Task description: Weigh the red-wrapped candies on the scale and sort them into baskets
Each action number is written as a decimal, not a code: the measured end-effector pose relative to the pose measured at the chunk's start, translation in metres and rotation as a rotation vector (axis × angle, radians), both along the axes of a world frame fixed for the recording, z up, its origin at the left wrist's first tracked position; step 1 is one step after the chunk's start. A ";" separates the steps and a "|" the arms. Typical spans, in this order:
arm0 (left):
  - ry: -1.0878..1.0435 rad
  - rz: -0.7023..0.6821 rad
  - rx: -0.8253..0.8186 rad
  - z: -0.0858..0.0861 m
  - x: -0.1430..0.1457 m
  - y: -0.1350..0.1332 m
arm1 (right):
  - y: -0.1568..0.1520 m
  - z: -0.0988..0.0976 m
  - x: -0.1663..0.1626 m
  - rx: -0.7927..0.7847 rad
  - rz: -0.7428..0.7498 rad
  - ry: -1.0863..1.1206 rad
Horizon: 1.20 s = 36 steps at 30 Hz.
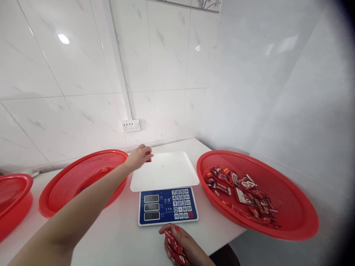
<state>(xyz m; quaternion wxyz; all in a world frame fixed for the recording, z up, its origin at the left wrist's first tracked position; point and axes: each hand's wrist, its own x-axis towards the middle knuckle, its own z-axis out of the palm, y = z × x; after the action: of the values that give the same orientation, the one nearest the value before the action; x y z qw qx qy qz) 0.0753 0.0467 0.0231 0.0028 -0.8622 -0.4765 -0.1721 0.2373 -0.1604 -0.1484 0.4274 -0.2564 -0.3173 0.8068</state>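
Pinching one small red packet point(149, 159), the left hand point(140, 155) is by the far left corner of the scale point(168, 171). On the scale's near side, the right hand point(187, 241) is closed around several packets point(173, 242). A light pinch should serve well, with the forearm point(91, 199) clear of the basket point(79, 171) left of the scale.

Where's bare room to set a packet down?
Bare room: the white pan, right of the left hand; the table between the left forearm and the scale. Crowded: the right basket, strewn with packets, and just before the scale, where the right hand holds more.
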 end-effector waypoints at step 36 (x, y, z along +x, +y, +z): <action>-0.552 -0.400 -0.256 -0.148 -0.030 -0.176 | 0.176 0.119 0.018 0.237 -0.494 -0.980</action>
<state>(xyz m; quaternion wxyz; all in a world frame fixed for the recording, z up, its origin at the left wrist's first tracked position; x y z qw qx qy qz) 0.0458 -0.1296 -0.1249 -0.2676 -0.8529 -0.2987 -0.3342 0.2556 0.0154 -0.0291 0.4322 -0.6183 -0.4976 0.4280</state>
